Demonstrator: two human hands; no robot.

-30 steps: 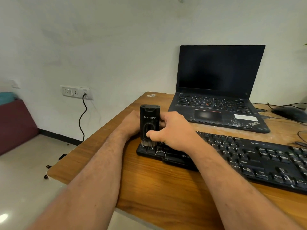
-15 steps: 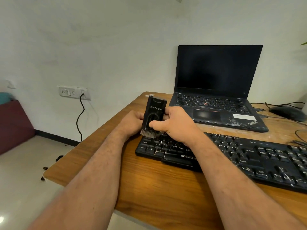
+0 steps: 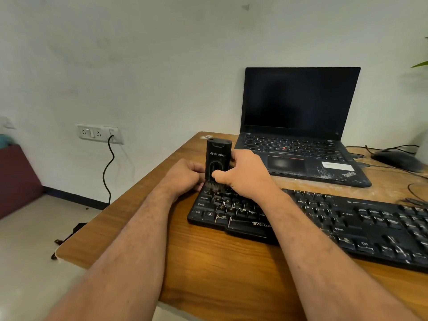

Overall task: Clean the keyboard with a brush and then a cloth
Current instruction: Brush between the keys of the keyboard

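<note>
A black keyboard (image 3: 347, 218) lies across the wooden desk (image 3: 208, 262). My right hand (image 3: 245, 172) grips a black block-shaped brush (image 3: 217, 156) held upright, its bristles down on the keys at the keyboard's far left corner. My left hand (image 3: 183, 174) curls around the keyboard's left end, fingers touching the edge beside the bristles. No cloth is in view.
An open black laptop (image 3: 298, 126) with a dark screen stands behind the keyboard. A black mouse (image 3: 393, 158) and cables lie at the far right. A wall socket (image 3: 99, 133) with a plugged black cable is left of the desk, whose left edge drops to the floor.
The brush has swept from the keyboard's near left rows toward its far left corner and stands upright again after tilting. My left hand stayed on the keyboard's end.
</note>
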